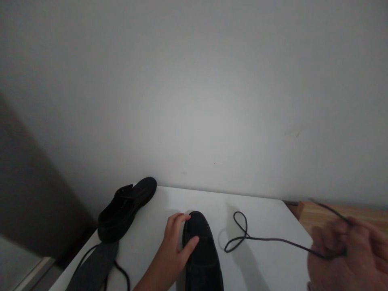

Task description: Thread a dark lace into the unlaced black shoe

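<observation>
A black shoe (pixel 202 254) lies on the white tabletop (pixel 268 218), its toe pointing to the wall. My left hand (pixel 176 242) grips its toe end from the left, thumb on the upper and fingertips at the toe's edge. At the right, my right hand (pixel 348 250) is closed round a thin black cord (pixel 273 239), blurred by motion. One end of the cord sticks up past the fingers. The rest runs left across the tabletop and ends in a loose loop beside the shoe.
A second black shoe (pixel 127 208) with a strap stands at the back left. In front of it lies a flat dark grey piece (pixel 95 268) with another black cord (pixel 122 273) by it. The wall (pixel 194 101) rises behind; wooden boards (pixel 321 214) show at right.
</observation>
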{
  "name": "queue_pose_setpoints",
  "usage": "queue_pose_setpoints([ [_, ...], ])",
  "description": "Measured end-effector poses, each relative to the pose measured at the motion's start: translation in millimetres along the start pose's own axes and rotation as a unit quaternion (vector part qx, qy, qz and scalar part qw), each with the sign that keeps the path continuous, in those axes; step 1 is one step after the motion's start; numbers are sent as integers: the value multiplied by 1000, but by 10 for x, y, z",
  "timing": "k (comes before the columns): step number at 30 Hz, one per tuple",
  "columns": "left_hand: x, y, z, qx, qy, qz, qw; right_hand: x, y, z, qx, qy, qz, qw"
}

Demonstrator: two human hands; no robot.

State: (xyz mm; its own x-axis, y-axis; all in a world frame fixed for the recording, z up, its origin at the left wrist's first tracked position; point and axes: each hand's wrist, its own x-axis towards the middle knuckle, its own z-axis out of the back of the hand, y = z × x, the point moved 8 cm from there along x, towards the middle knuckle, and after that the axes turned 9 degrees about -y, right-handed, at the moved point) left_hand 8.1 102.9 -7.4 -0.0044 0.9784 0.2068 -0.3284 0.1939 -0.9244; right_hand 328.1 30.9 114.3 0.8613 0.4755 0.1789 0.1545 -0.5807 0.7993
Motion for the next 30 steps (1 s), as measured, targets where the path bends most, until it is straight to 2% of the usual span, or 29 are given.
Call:
queue_pose_setpoints([
  [2, 34, 226, -87, -48, 18, 65, 997, -26, 194, 39, -8, -22, 125, 992],
  [3, 50, 307, -130, -74, 27, 94, 992, -59, 136, 0, -20, 3, 134, 991],
  [4, 68, 367, -166, -97, 34, 118, 988, -88, -17, -50, -30, 36, 112, 993],
  [6, 112, 432, -208, -125, 40, 148, 980, -157, -516, -175, -78, 127, 17, 989],
  [8, 162, 452, -215, -128, 42, 160, 978, -271, -1117, -255, -102, 207, -122, 965],
  [10, 205, 465, -214, -129, 43, 171, 976, -350, -1510, -266, -108, 226, -168, 954],
  [13, 280, 498, -226, -133, 41, 175, 975, -524, -1854, -258, -114, 243, -200, 942],
  [19, 407, 641, -319, -163, 14, 159, 974, -965, -2173, -95, -159, 297, -254, 907],
  [26, 215, 675, -347, -173, 0, 126, 977, -1106, -2363, 44, -99, 245, -374, 889],
  [30, 134, 603, -346, -157, 2, 107, 982, -1104, -2388, 61, -78, 230, -393, 887],
])
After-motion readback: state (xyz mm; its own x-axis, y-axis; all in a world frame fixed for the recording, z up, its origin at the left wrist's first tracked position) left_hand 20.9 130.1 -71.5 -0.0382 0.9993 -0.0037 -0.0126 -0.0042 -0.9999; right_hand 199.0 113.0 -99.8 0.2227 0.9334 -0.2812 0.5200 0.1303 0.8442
